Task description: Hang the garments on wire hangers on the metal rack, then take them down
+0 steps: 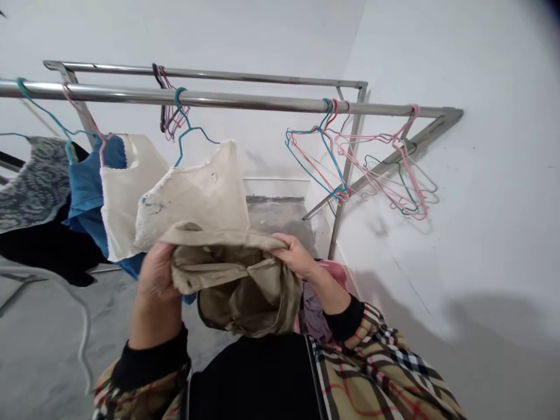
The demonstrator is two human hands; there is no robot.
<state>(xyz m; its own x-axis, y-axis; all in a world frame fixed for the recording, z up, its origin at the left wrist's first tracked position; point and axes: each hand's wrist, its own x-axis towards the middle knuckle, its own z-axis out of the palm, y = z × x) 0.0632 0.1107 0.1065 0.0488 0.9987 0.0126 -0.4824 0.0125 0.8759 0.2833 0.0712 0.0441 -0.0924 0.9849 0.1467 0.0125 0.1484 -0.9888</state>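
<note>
A pair of khaki pants [262,291] hangs bunched in front of my chest, waistband toward the top and its opening facing me. My left hand [156,271] grips the waistband's left end, its fingers partly hidden behind the cloth. At the other end, my right hand [295,255] pinches the waistband between thumb and fingers. Just beyond the pants, a cream sleeveless top [196,189] hangs from a blue hanger [189,128]. The lower part of the pants is folded out of sight.
A metal rail [262,102] crosses ahead, with bare hangers [324,157] at right. More clothes, including a blue garment [94,181], hang at left. Below right, a pink basin [335,271] holds purple cloth [315,315]. A white wall [481,175] stands close on the right.
</note>
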